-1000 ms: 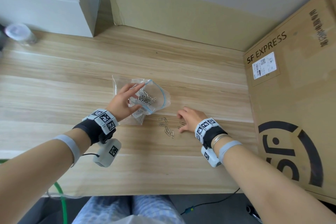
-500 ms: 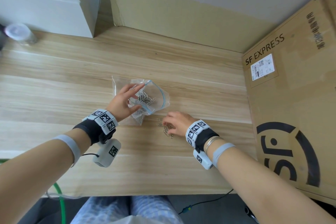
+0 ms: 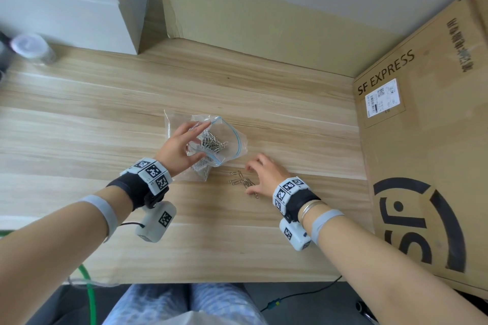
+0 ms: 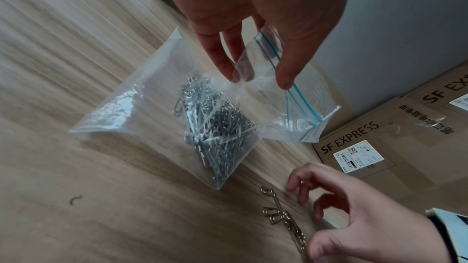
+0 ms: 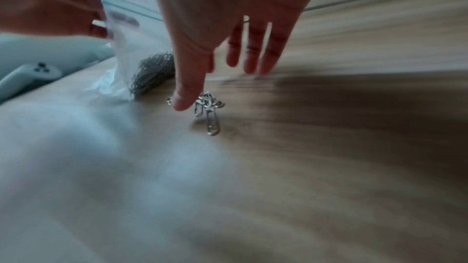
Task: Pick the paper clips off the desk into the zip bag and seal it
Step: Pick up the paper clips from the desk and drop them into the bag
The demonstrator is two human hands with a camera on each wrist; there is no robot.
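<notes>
A clear zip bag (image 3: 232,150) with a blue zip line lies on the wooden desk (image 3: 105,119), its mouth raised and gaping. A heap of silver paper clips (image 4: 217,127) fills its lower corner. My left hand (image 3: 198,142) pinches the bag's rim between fingers and thumb (image 4: 286,81). Several loose paper clips (image 3: 243,182) lie bunched on the desk just right of the bag. My right hand (image 3: 249,179) hovers over them with spread, nearly straight fingers. Its thumb (image 5: 182,101) points down beside the clips (image 5: 209,111), and it holds nothing.
A large SF EXPRESS cardboard box (image 3: 422,145) walls off the desk's right side. A white box (image 3: 79,2) and a small lidded jar (image 3: 31,47) stand at the back left. Cardboard (image 3: 250,21) lines the back. Cables hang below the front edge.
My right hand slid left over the loose clips, then eased back slightly. The clips now lie closer together. My left hand kept holding the bag in place.
</notes>
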